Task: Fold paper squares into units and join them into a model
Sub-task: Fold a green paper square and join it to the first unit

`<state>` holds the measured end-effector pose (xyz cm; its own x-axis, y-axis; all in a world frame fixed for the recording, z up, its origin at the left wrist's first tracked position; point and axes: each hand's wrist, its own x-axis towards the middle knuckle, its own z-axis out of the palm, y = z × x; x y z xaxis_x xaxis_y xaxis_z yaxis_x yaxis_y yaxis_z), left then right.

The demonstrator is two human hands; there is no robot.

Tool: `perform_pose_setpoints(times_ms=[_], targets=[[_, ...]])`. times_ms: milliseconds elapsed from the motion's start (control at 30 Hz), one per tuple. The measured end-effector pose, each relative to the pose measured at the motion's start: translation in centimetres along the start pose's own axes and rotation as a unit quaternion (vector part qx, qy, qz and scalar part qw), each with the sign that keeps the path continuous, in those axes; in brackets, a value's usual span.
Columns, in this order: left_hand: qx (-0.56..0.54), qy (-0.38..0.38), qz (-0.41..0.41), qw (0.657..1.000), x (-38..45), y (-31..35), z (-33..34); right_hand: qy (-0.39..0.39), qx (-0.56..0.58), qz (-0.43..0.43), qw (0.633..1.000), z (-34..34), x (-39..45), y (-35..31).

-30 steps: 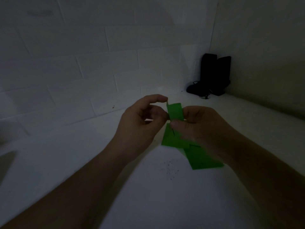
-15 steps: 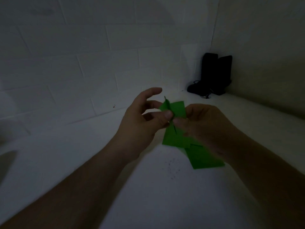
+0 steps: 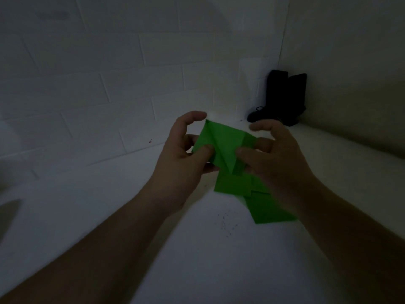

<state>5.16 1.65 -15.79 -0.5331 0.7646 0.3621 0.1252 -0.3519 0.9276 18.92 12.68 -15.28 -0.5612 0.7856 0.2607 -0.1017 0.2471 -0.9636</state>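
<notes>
White brick walls meet at the far right corner, where a black object (image 3: 282, 98) stands on the white desk (image 3: 197, 249). More green paper (image 3: 258, 200) lies near my right wrist. Above it, my left hand (image 3: 182, 154) and right hand (image 3: 274, 159) pinch a creased green unit (image 3: 221, 145), thumbs pressed on top, forefingers lifted apart.
</notes>
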Motion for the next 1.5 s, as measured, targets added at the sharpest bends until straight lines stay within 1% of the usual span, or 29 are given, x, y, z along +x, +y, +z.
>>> perform_pose_setpoints(times_ms=[100,133,200,300,400,500,567,667,733,833,933,1033,1133,1233,1367,1500], targets=[[0.018,0.004,0.004,1.000,-0.1,-0.2,0.0,-0.002,-0.087,-0.110,0.990,-0.3,-0.1,0.1],[0.016,0.008,0.004,1.000,0.0,-0.2,0.0,-0.014,-0.098,-0.132,0.986,-0.4,-0.1,0.1],[0.009,0.017,0.003,1.000,0.2,-0.2,-0.1,-0.051,-0.109,-0.148,0.982,-0.4,-0.3,0.0],[-0.012,0.031,-0.014,0.999,0.3,-0.4,-0.1,-0.101,-0.136,-0.129,0.977,-0.3,-0.6,0.1],[-0.053,0.031,-0.048,0.997,0.4,-0.3,-0.2,-0.089,-0.168,-0.140,0.972,-0.2,-0.5,0.6],[-0.081,-0.002,-0.078,0.994,0.4,0.1,-0.2,-0.069,-0.123,-0.153,0.978,-0.3,-0.2,0.6],[-0.071,-0.021,-0.085,0.994,0.3,0.0,-0.1,-0.071,-0.082,-0.145,0.984,-0.4,-0.1,0.4],[-0.060,-0.019,-0.085,0.994,0.1,-0.2,0.1,-0.081,-0.038,-0.118,0.989,-0.5,0.1,0.4],[-0.059,-0.004,-0.090,0.994,0.1,-0.2,0.1,-0.105,-0.028,-0.084,0.991,-1.0,0.3,0.5],[-0.053,0.006,-0.097,0.994,0.3,0.0,-0.3,-0.167,-0.041,-0.044,0.984,-1.8,0.9,0.7],[-0.021,0.000,-0.093,0.995,0.3,0.0,-0.6,-0.201,-0.054,-0.055,0.976,-2.1,0.7,0.3],[-0.011,0.004,-0.090,0.996,0.2,-0.1,-0.6,-0.190,-0.115,-0.096,0.970,-2.0,0.4,0.0],[-0.008,0.005,-0.087,0.996,0.1,-0.2,-0.5,-0.154,-0.181,-0.123,0.964,-1.9,0.3,-0.2],[-0.029,-0.007,-0.088,0.996,0.1,-0.2,-0.4,-0.123,-0.224,-0.183,0.949,-1.8,0.2,0.1],[-0.074,-0.016,-0.103,0.992,0.0,0.0,-0.1,-0.107,-0.229,-0.197,0.947,-1.8,0.3,0.3],[-0.082,-0.014,-0.106,0.991,0.1,0.3,0.1,-0.080,-0.185,-0.195,0.960,-1.8,0.3,0.3]])
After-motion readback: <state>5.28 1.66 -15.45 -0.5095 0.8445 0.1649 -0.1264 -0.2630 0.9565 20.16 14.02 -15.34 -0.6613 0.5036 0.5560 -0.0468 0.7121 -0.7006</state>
